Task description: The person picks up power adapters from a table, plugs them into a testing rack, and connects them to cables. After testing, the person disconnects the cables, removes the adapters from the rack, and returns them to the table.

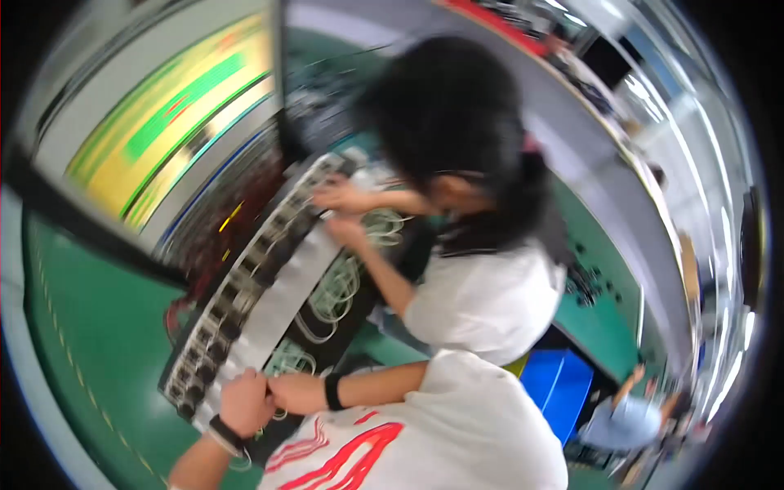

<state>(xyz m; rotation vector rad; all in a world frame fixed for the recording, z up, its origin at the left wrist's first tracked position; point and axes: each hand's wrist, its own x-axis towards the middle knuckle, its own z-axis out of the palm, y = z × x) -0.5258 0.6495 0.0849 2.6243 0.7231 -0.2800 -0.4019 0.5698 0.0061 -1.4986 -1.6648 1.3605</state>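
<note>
My left hand (pixel 243 405), with a band on its wrist, and my right hand (pixel 297 393), with a black wristband, meet at the near end of a long bench fixture. Both are closed, fingertips together; what they pinch is hidden and blurred. Beside them runs the fixture's row of dark and metallic sockets (pixel 233 298), edged by a pale flat strip (pixel 282 298). A coil of thin white cable (pixel 290 359) lies just beyond my right hand, and a larger white cable coil (pixel 335 294) is farther along.
A co-worker in a white shirt (pixel 486 298) sits close on my right, both hands at the fixture's far end. A framed lit screen (pixel 180 114) stands at the left. Blue bins (pixel 557 388) are at the right. Another person in light blue (pixel 621 425) works farther off.
</note>
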